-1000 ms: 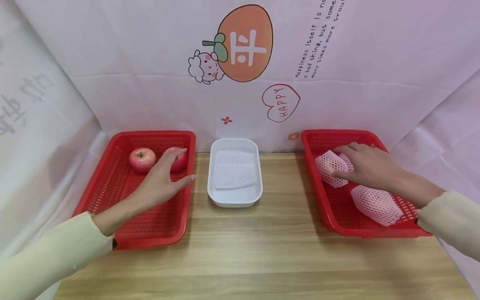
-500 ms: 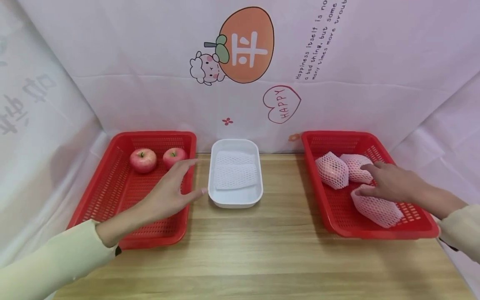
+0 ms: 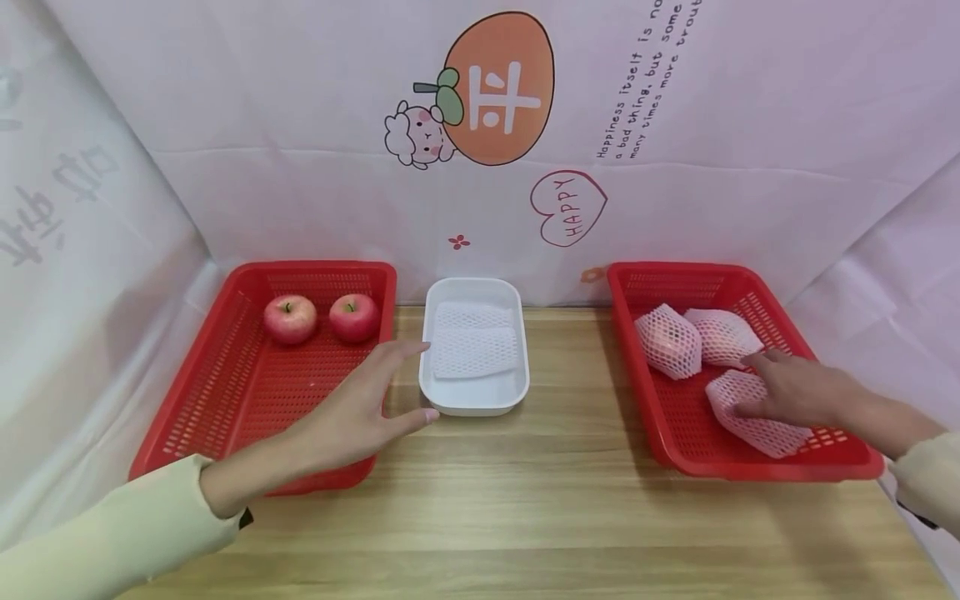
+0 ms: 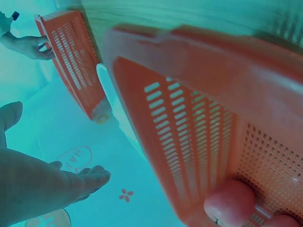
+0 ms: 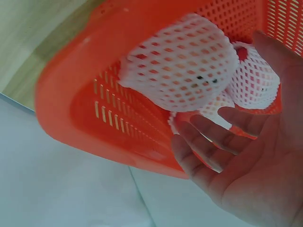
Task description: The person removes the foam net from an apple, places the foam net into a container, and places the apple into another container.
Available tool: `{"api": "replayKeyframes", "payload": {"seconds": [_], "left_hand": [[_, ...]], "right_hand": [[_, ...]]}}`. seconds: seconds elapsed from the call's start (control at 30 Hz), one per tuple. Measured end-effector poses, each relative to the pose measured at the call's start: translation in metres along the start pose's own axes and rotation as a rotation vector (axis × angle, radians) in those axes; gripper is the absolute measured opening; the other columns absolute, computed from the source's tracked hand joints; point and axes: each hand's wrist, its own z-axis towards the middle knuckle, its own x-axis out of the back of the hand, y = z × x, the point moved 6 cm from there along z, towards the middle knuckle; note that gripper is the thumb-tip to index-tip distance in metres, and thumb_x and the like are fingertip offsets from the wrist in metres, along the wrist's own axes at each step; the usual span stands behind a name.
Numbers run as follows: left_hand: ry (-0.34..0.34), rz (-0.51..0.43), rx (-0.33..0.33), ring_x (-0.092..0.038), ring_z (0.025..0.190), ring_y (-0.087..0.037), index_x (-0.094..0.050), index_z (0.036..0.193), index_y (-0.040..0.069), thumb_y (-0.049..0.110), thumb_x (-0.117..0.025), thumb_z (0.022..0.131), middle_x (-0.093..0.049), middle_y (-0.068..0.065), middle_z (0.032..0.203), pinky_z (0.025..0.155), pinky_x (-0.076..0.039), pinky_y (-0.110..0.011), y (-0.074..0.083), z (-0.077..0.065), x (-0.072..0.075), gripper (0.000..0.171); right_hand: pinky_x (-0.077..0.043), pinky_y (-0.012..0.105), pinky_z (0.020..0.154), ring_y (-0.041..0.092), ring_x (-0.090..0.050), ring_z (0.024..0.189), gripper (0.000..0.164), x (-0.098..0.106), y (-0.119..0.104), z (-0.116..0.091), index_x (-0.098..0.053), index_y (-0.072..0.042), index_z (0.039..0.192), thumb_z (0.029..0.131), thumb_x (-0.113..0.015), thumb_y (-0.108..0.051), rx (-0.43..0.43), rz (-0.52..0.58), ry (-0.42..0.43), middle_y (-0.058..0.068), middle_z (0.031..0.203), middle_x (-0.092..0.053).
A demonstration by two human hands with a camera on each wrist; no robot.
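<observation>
My left hand, thumb and fingers spread, holds nothing at the right side of the left red basket. Its fingertips come right at the edge of the white tray, where white foam net sleeves lie. Over the right red basket hovers my right hand, beside the nearest apple in a pink foam net. In the right wrist view that netted apple fills the middle, and the fingers are loosely bent and hold nothing.
Two bare red apples, one at the left and one at the right, sit at the back of the left basket. Two more netted apples lie behind the nearest one. A printed white cloth hangs behind the wooden table.
My left hand has moved right, away from the apples and toward the white tray. My right hand has drawn back from the rear netted apples to the nearest one.
</observation>
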Motion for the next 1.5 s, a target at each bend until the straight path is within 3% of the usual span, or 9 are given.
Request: {"api": "replayKeyframes", "payload": {"seconds": [0.37, 0.7, 0.9, 1.2, 1.5], "left_hand": [[-0.074, 0.016, -0.007, -0.043, 0.148, -0.028, -0.041, 0.160, 0.018, 0.039, -0.082, 0.093, -0.044, -0.006, 0.161, 0.119, -0.043, -0.056, 0.013, -0.007, -0.020, 0.081], [-0.099, 0.016, 0.001, -0.044, 0.148, -0.026, -0.042, 0.160, 0.020, 0.040, -0.079, 0.095, -0.043, -0.003, 0.161, 0.118, -0.043, -0.057, 0.019, -0.014, -0.028, 0.078], [-0.111, -0.002, -0.013, -0.045, 0.146, -0.024, -0.043, 0.159, 0.020, 0.040, -0.079, 0.095, -0.044, -0.003, 0.160, 0.118, -0.044, -0.055, 0.020, -0.017, -0.036, 0.076], [-0.128, -0.014, -0.012, -0.044, 0.148, -0.025, -0.042, 0.159, 0.021, 0.042, -0.079, 0.095, -0.044, -0.003, 0.161, 0.119, -0.042, -0.056, 0.018, -0.019, -0.045, 0.077], [-0.137, -0.042, 0.000, -0.042, 0.149, -0.026, -0.041, 0.160, 0.018, 0.040, -0.078, 0.096, -0.044, -0.003, 0.160, 0.119, -0.041, -0.058, 0.015, -0.020, -0.050, 0.078]], "right_hand": [[-0.057, 0.069, 0.085, 0.052, -0.065, 0.101, 0.086, -0.018, 0.008, -0.004, -0.056, 0.016, 0.126, 0.079, -0.091, -0.047, -0.007, 0.057, -0.041, 0.033, 0.110, -0.065], [-0.057, 0.068, 0.084, 0.049, -0.065, 0.097, 0.087, -0.028, 0.010, -0.001, -0.052, 0.015, 0.127, 0.076, -0.093, -0.043, -0.006, 0.059, -0.014, 0.033, 0.108, -0.063], [-0.056, 0.069, 0.085, 0.053, -0.063, 0.101, 0.096, -0.035, 0.010, 0.001, -0.046, 0.018, 0.135, 0.076, -0.093, -0.041, -0.004, 0.088, -0.019, 0.039, 0.113, -0.060], [-0.060, 0.059, 0.072, 0.041, -0.062, 0.090, 0.087, -0.038, 0.009, 0.004, -0.052, 0.012, 0.130, 0.072, -0.097, -0.036, 0.010, 0.088, 0.026, 0.032, 0.106, -0.061], [-0.058, 0.052, 0.070, 0.036, -0.063, 0.090, 0.086, -0.032, 0.002, 0.002, -0.059, 0.009, 0.127, 0.069, -0.098, -0.040, 0.065, 0.082, 0.100, 0.020, 0.101, -0.067]]}}
